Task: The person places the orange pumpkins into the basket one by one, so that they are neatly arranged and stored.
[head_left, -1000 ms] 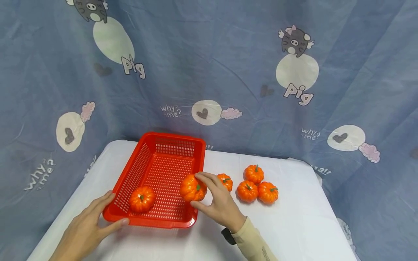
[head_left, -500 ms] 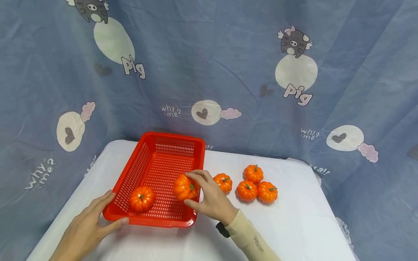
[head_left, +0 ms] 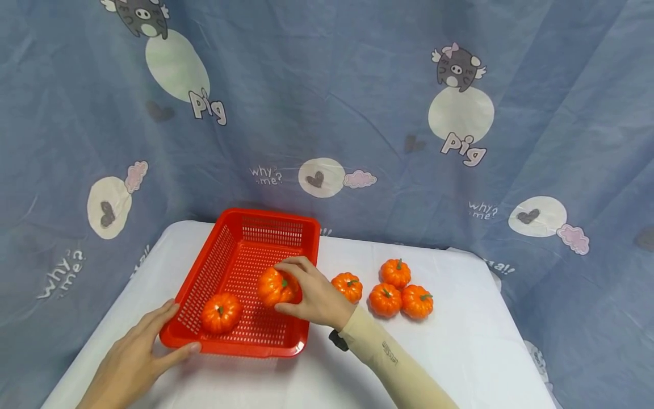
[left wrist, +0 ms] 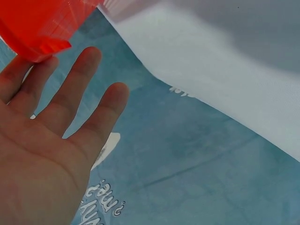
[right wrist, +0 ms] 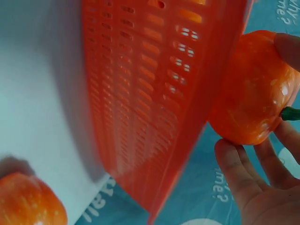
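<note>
My right hand point(head_left: 319, 298) pinches a small orange pumpkin point(head_left: 276, 287) between thumb and fingers, over the right part of the red basket point(head_left: 265, 214). In the right wrist view the held pumpkin point(right wrist: 255, 89), with its green stem, shows beyond the basket's slotted wall point(right wrist: 140, 79). A second pumpkin point(head_left: 221, 313) lies in the basket's near left corner. My left hand point(head_left: 135, 349) is at that corner, its fingers against the outer side and rim. The left wrist view has this hand point(left wrist: 51, 126) with fingers extended, some touching the red basket point(left wrist: 42, 23).
To the right of the basket, one pumpkin point(head_left: 347, 287) lies on the white tabletop point(head_left: 475, 341), partly behind my right hand. Farther right, three pumpkins point(head_left: 395, 274) sit in a cluster. A blue printed curtain point(head_left: 327, 113) hangs behind and beside the table.
My right hand has carried its pumpkin leftward, from the basket's right rim to farther inside over the basket. The left hand and basket have stayed in place.
</note>
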`<state>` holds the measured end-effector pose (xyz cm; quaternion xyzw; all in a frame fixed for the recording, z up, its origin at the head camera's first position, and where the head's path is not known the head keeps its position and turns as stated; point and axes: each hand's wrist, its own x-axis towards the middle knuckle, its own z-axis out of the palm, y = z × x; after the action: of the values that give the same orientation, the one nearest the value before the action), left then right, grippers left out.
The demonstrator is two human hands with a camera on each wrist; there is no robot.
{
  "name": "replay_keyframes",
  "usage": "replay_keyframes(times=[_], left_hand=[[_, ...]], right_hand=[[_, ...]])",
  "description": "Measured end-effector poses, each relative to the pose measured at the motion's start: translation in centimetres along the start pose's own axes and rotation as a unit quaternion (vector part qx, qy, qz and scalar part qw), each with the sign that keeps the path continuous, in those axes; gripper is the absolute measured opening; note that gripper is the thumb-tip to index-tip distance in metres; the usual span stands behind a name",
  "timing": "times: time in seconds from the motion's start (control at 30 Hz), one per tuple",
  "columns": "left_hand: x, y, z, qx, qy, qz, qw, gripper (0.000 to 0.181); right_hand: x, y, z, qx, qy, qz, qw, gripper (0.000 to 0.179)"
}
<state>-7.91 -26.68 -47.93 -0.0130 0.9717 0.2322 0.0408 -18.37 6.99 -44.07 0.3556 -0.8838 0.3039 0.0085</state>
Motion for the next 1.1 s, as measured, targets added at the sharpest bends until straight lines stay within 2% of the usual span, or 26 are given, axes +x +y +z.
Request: replay_keyframes(times=[0.3, 0.5, 0.67, 0.9, 1.1], left_hand=[[-0.2, 0.0, 0.0, -0.004, 0.006, 0.006, 1.0000, 0.124], [-0.3, 0.0, 0.0, -0.004, 0.010, 0.009, 0.9999, 0.123], [-0.4, 0.0, -0.1, -0.006, 0.013, 0.014, 0.9998, 0.122], [-0.5, 0.0, 0.0, -0.007, 0.035, 0.030, 0.9989, 0.118], [-0.4, 0.0, 0.1, -0.009, 0.035, 0.029, 0.9989, 0.118]], right_hand=[[1.6, -0.1, 1.4, -0.022, -0.033, -0.023, 0.9990, 0.075], [2.3, -0.3, 2.3, -0.039, -0.062, -0.001, 0.9973, 0.078], [2.8, -0.2, 3.2, -0.070, -0.087, 0.007, 0.9937, 0.073], [3.0, 0.1, 4.4, -0.090, -0.152, -0.004, 0.9843, 0.069], [2.9, 0.1, 5.0, -0.160, -0.173, -0.013, 0.9717, 0.068]])
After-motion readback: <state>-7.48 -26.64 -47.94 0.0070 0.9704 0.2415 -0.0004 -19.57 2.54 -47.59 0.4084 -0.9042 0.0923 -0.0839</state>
